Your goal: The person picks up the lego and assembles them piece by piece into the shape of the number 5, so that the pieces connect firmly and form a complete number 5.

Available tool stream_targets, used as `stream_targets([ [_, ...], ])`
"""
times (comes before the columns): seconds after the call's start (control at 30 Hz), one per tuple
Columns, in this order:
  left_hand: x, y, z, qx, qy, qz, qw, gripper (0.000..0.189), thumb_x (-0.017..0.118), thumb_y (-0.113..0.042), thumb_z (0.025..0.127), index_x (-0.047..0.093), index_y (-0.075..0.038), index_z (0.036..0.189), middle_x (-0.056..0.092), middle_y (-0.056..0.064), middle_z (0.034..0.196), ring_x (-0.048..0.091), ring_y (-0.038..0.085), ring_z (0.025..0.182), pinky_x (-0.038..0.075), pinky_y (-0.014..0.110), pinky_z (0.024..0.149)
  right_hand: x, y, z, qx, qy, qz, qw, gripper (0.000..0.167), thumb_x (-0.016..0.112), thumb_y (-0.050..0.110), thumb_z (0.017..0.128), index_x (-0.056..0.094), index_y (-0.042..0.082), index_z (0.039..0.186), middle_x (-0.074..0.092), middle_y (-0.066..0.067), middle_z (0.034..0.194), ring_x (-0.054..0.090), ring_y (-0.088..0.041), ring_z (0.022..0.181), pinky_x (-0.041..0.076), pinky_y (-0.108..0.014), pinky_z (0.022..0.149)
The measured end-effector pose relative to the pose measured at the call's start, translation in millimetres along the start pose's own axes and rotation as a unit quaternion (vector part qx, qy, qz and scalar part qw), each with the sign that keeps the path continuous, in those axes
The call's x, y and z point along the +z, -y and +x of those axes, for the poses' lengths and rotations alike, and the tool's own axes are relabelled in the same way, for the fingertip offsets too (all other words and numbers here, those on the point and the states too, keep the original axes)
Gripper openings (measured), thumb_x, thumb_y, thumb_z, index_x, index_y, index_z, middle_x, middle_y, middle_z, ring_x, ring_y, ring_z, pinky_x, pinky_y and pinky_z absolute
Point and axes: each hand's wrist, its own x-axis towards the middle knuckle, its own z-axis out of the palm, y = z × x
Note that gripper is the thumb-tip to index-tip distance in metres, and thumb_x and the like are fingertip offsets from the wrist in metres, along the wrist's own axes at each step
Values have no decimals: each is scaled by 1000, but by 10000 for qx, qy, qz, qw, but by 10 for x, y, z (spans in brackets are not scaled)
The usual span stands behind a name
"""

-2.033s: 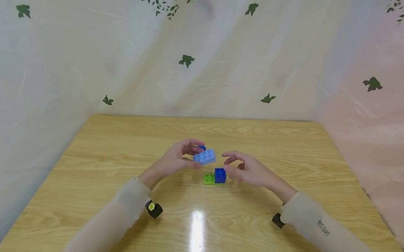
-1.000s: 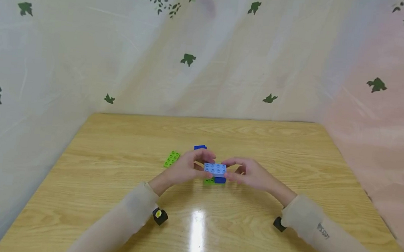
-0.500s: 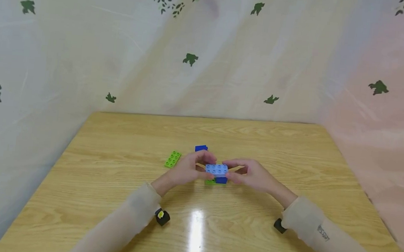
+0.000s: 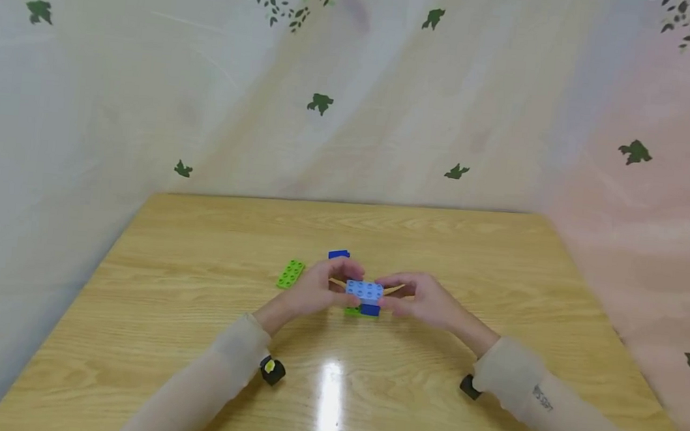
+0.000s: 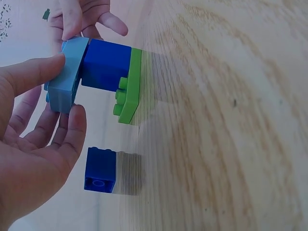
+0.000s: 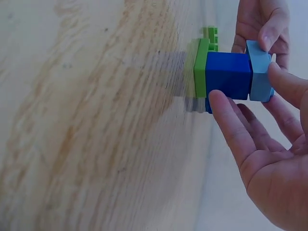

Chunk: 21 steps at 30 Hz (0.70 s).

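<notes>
A light blue toy building brick (image 4: 365, 291) lies crosswise over a dark blue block (image 5: 107, 65), which stands on the right half of a bright green studded plate (image 5: 134, 84) on the table. A thin dark seam shows between light blue brick and dark blue block in the right wrist view. My left hand (image 4: 312, 289) pinches the light blue brick's left end between thumb and fingers. At its other end my right hand (image 4: 428, 301) holds the same brick, thumb on its top edge; one finger of it overlaps the dark blue block in the right wrist view.
Another green studded plate (image 4: 290, 274) lies flat to the left of my left hand. Just behind that hand is a second dark blue block (image 4: 338, 254), its hollow underside visible in the left wrist view. A leaf-patterned cloth (image 4: 255, 118) hangs behind the wooden table (image 4: 207, 238).
My left hand has brought the light blue brick rightward over the dark blue block. My right hand, formerly holding nothing, has taken hold of its right end. Over the last half second little moves.
</notes>
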Motion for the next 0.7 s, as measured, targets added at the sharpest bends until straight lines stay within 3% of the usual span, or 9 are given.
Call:
stream_targets([
  [0.37,-43,46,-40,-386,121,406,9984,51,81,-21,90,62,-4,134,65,5,126,63,24,105,55,36,89,-2,37,44,9,174,-256,9995,37,73,24,97,68,6,129,69,-11,118,70,-36,90,61,-48,68],
  [0.7,-73,78,-56,-534,224,413,9975,47,78,-26,92,63,-7,132,70,7,103,66,24,86,55,34,69,-24,80,47,39,193,-398,9990,39,73,26,96,67,7,130,69,-10,117,69,-34,92,61,-49,69],
])
